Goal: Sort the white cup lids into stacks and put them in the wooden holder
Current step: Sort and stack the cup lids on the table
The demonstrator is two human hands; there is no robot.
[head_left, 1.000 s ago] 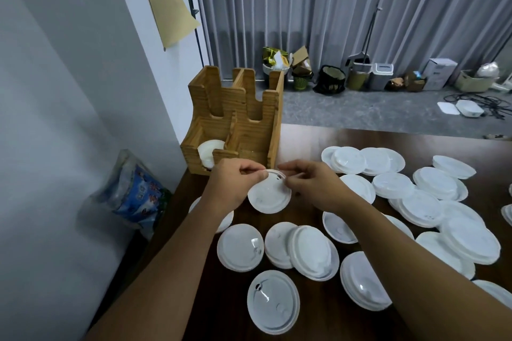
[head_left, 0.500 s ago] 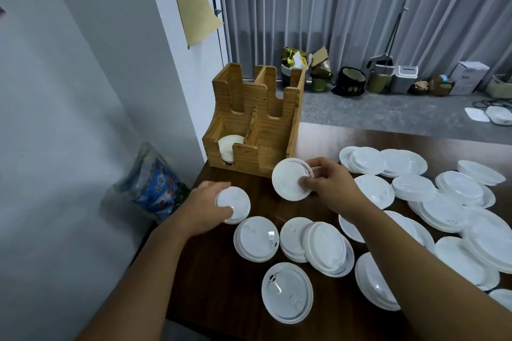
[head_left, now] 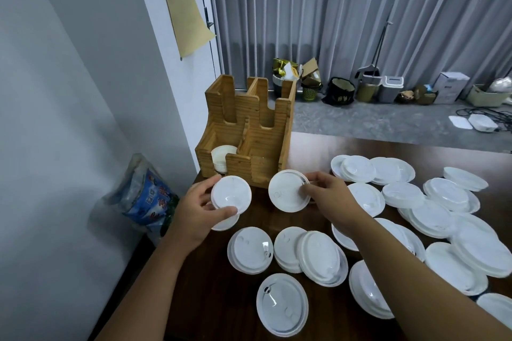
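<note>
While each hand pinches a lid | wooden holder: small lid stack

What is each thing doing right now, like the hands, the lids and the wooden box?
left hand: grips a small lid, lifted off the table.
right hand: pinches a larger lid, tilted up.
wooden holder: upright, a short stack of lids in its front left slot.
loose lids: lying spread on the table.

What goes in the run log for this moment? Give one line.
left hand: holds small lid | right hand: holds larger lid | wooden holder: lids in front-left slot | step: sorting
</note>
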